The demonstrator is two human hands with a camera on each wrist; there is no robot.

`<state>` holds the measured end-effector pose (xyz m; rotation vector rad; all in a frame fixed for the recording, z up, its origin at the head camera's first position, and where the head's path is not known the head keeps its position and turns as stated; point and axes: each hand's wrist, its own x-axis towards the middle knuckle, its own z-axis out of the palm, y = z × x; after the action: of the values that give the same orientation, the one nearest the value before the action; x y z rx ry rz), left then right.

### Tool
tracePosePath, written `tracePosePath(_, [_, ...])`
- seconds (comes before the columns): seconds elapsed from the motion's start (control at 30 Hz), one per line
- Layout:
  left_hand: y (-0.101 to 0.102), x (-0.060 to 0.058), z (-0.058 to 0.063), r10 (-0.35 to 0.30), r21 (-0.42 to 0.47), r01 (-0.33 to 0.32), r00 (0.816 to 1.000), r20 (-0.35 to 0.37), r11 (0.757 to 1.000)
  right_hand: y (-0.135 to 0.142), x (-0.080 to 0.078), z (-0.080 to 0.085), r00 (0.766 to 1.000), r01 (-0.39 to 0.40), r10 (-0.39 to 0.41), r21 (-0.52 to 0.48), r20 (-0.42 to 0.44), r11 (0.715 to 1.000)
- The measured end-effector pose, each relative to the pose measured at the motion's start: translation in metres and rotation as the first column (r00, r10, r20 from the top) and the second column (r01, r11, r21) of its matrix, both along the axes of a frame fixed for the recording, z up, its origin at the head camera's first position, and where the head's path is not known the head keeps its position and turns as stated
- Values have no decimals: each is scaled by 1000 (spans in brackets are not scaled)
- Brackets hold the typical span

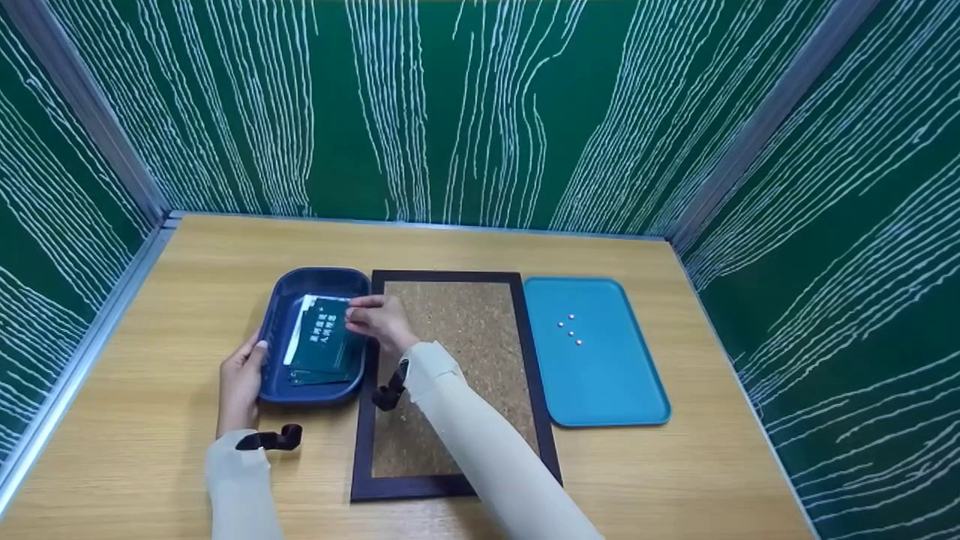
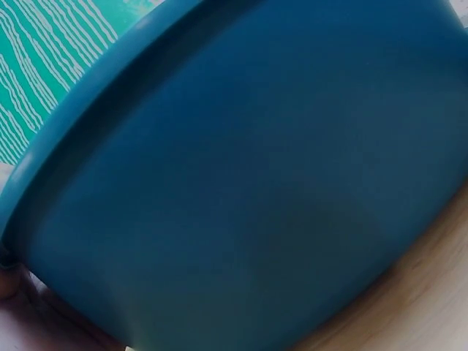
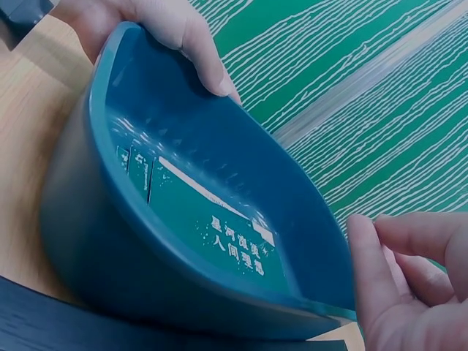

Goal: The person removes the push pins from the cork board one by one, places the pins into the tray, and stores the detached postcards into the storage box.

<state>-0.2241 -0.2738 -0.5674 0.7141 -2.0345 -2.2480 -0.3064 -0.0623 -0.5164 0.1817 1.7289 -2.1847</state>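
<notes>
A deep blue plastic basin (image 1: 274, 315) stands left of the corkboard. Several dark green cards (image 1: 322, 341) with white characters lie inside it, one on top of another, with a white edge showing. My left hand (image 1: 241, 379) grips the basin's left wall, thumb over the rim and fingers outside. Over the basin's right side is my right hand (image 1: 381, 321). In the right wrist view, the fingers of that right hand (image 3: 413, 281) are curled with thumb and index tips close together; nothing shows between them. The left wrist view is filled by the basin's outer wall (image 2: 241, 168).
A corkboard (image 1: 465, 360) with a dark frame lies right of the basin, under my right forearm. Beyond it is a flat turquoise tray (image 1: 607, 375) with several small pale pieces (image 1: 571, 333). Green panels (image 1: 465, 112) with white lines enclose the wooden table (image 1: 150, 375).
</notes>
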Motion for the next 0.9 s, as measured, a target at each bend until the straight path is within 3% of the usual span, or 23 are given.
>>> tracePosePath(0.9, [-2, -1, -2, 1, 42, -1, 1000, 17, 999, 10, 1, 1, 999, -39, 38, 37, 31, 999])
